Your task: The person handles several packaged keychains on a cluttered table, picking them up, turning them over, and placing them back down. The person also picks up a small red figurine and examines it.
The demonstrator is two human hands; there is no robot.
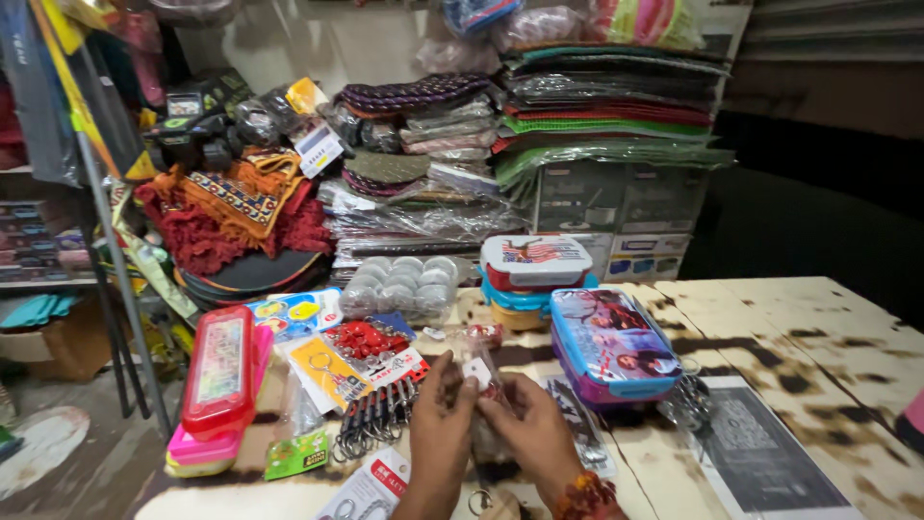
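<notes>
Both hands, left [441,409] & right [525,424], pinching clear packet [478,371] w/ tag, held up off table [818,337] for handling. Keychains [371,419] just left of grip, lunchbox [611,347] right.

a small general-goods shop. a worn wooden counter [828,327] is crowded with packaged wares: lunch boxes [534,265], pencil boxes [221,371], carded keychains [371,419]. at the far side, plastic-wrapped mats [606,106] stand stacked high, with folded fringed rugs [241,207] to the left and boxed goods [616,217] beneath.
</notes>
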